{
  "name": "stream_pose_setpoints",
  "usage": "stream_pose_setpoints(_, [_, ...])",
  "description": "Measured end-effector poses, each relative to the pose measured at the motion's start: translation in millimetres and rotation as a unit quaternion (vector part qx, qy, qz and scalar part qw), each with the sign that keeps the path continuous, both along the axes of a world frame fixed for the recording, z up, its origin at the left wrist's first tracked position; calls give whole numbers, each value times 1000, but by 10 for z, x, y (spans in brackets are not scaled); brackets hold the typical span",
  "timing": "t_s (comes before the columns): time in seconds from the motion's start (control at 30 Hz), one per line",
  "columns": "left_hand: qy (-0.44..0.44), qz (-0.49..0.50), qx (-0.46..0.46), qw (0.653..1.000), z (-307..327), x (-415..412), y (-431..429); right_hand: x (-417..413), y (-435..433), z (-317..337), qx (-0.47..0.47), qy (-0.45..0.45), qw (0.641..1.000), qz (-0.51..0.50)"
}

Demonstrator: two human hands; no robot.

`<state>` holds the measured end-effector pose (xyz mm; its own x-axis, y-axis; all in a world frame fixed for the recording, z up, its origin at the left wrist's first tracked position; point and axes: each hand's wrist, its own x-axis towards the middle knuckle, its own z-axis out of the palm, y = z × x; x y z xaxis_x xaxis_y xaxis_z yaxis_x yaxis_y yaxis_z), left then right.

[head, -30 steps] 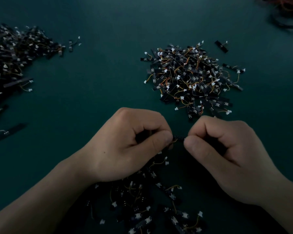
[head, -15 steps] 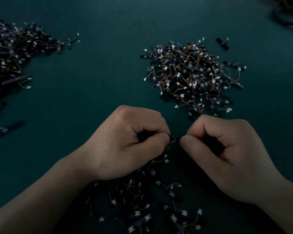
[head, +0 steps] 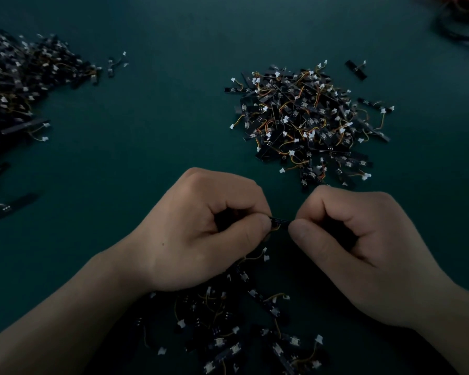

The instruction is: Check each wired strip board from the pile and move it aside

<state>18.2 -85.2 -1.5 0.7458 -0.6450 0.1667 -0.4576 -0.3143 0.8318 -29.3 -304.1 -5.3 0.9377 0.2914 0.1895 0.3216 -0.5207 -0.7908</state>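
A small black wired strip board (head: 280, 221) is held level between both hands above the dark green table (head: 160, 125). My left hand (head: 203, 231) pinches its left end between thumb and curled fingers. My right hand (head: 355, 244) pinches its right end the same way. Most of the board is hidden by the fingers. Below the hands lies a loose pile of strip boards (head: 236, 331) with white connectors and thin yellow wires. A dense heap of the same boards (head: 309, 123) sits beyond the right hand.
A large dark spread of strip boards (head: 19, 85) covers the far left. A single board (head: 11, 207) lies apart at the left edge. One stray board (head: 356, 69) lies past the central heap. Coiled wires (head: 463, 17) sit at the top right corner.
Both hands keep hold of the same board. The gap between the thumbs narrowed and then widened slightly. The piles have not changed.
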Motion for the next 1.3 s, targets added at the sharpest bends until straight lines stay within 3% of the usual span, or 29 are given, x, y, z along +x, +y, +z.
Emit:
stream_pose_setpoints(0.4, [34, -7, -16, 999, -30, 7, 19, 3, -2, -22, -4, 6, 1000, 29])
stream_pose_setpoints(0.57, [67, 6, -36, 997, -46, 0, 53, 2, -30, -43, 116, -24, 990, -77])
stream_pose_setpoints(0.67, [2, -23, 41, 999, -30, 17, 66, 9, -24, -41, 162, -51, 978, -123])
stream_pose_setpoints(0.77, [-89, -56, 129, 986, 0, 13, 21, -15, 5, -39, 108, -45, 987, -109])
stream_pose_setpoints(0.9, [-108, -62, 175, 977, 40, -25, -7, -22, 18, -38, 46, -17, 997, -51])
stream_pose_setpoints(1.17, [-115, -43, 153, 981, 4, -9, -20, -6, 19, -23, 23, -3, 1000, -18])
stream_pose_setpoints(1.3, [-68, -10, 83, 994, -36, 7, 7, -7, 19, 3, 15, 9, 1000, -13])
